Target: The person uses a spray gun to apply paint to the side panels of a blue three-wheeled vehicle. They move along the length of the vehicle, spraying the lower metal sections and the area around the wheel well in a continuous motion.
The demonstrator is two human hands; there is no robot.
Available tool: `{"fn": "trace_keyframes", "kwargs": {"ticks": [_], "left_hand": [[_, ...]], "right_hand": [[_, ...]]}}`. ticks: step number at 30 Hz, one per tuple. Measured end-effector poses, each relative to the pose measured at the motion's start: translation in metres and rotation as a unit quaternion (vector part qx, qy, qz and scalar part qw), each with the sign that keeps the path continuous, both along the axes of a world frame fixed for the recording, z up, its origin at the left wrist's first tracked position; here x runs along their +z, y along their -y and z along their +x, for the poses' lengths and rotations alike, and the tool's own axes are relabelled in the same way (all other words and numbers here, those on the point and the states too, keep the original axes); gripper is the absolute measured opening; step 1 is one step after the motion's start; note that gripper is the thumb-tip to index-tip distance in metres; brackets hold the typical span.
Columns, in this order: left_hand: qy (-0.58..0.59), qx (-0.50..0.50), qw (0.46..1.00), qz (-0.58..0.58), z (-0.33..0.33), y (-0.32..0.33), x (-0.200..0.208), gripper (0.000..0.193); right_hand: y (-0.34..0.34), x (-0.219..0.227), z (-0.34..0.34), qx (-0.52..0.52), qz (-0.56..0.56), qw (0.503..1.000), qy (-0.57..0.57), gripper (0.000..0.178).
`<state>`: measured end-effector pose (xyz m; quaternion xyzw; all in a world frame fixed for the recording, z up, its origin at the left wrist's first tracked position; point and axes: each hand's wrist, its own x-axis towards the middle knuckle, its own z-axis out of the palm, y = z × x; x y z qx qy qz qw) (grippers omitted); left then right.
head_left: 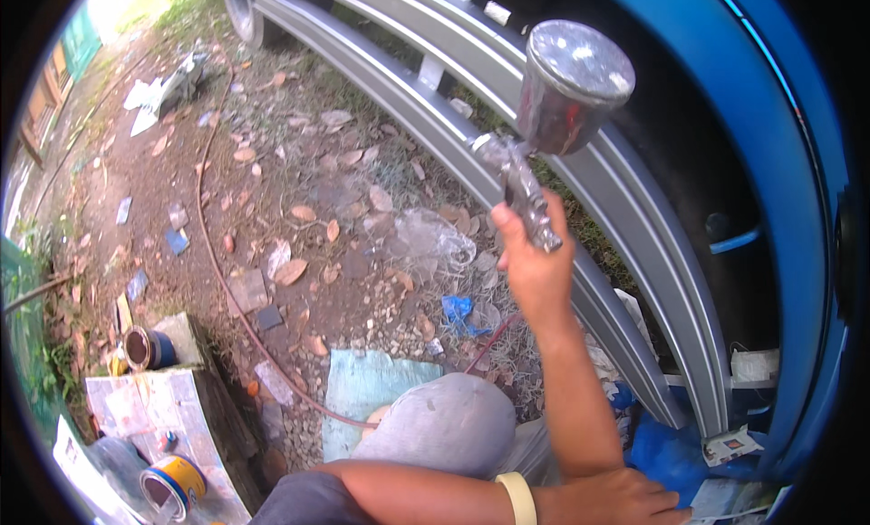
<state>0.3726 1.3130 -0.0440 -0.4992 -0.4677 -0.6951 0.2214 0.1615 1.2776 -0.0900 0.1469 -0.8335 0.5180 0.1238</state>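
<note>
Right grip [536, 253]: closed around spray gun [515, 173]
Spray gun: likely stiff, slick, top-heavy; hold below cup [573, 90]
Left grip [609, 500]: palm hidden, cannot tell

A: Any readable text?
B: None I can make out.
A: Yellow-and-blue can [189, 478], lower left?
B: Marks on its label, too blurred.
A: Pale packet [730, 446], lower right?
B: Printed patches, too small to read.
</note>
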Motion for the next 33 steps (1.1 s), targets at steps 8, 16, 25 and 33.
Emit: {"fn": "trace_keyframes", "kwargs": {"ticks": [8, 16, 25, 33], "left_hand": [[-0.033, -0.029, 0.999, 0.017, 0.010, -0.006, 0.008, 0.029], [-0.094, -0.054, 0.994, 0.000, 0.014, -0.010, 0.011, 0.027], [-0.061, -0.033, 0.997, 0.042, 0.019, -0.013, 0.019, 0.025], [-0.053, 0.029, 0.995, 0.078, 0.022, -0.008, 0.019, 0.025]], "right_hand": [[0.010, 0.054, 0.029, 0.097, -0.233, 0.958, 0.136, 0.043], [-0.010, 0.102, 0.011, 0.083, -0.392, 0.903, 0.153, 0.051], [-0.030, 0.136, -0.037, 0.053, -0.471, 0.869, 0.142, 0.036], [-0.041, 0.158, -0.072, 0.059, -0.468, 0.867, 0.160, 0.031]]}}
